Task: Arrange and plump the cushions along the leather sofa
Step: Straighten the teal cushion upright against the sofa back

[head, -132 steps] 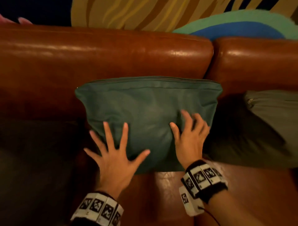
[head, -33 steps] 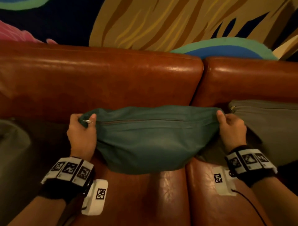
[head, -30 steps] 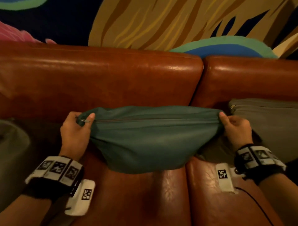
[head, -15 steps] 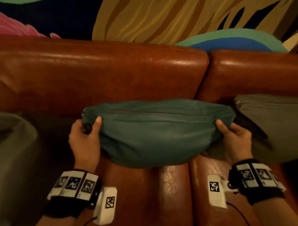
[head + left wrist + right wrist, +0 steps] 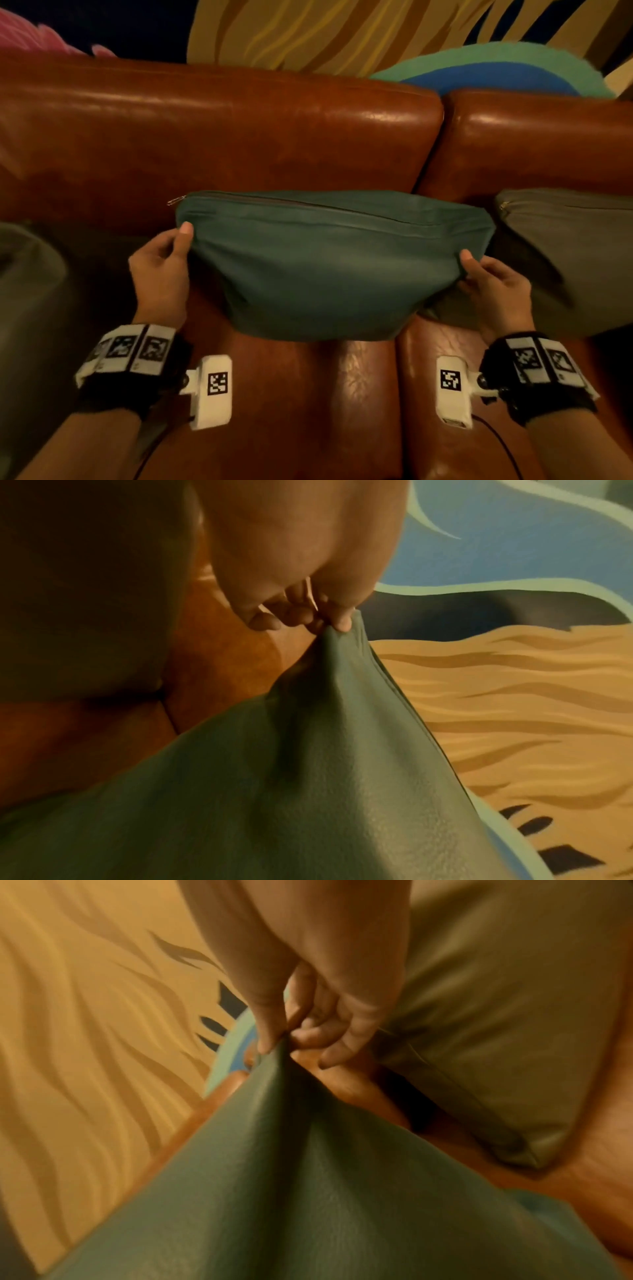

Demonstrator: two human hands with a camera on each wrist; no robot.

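Cushions on brown leather sofa (image 5: 239, 137), head view, left to right. Far left edge of frame: dark olive cushion (image 5: 24, 281), dim and mostly cropped, lying on the seat. Left hand (image 5: 159, 270), centre-left: thumb on front face of teal green fabric cushion (image 5: 325, 267), fingers curled behind its left edge; left wrist view shows the fingertips (image 5: 342, 623) pinching a bunched corner of the cloth. Marker wristband and white tag block on the wrist, lower left. Teal cushion sits centre frame, held at both side edges, zipper seam along its top, metal zipper pull (image 5: 175, 200) sticking out at upper left corner. Its back is close to the sofa backrest, bottom edge at the seat; cannot tell whether it rests there or is lifted. Right hand (image 5: 493, 287), centre-right: thumb on front, fingers curled around the cushion's right edge; right wrist view confirms a pinch on gathered cloth. Same wristband and tag, lower right. Right edge of frame: grey-olive cushion (image 5: 575, 260) leaning against the backrest, just beside the right hand. Top of frame: painted wall mural (image 5: 342, 31), tan streaks, teal and blue shape upper right, pink patch upper left.
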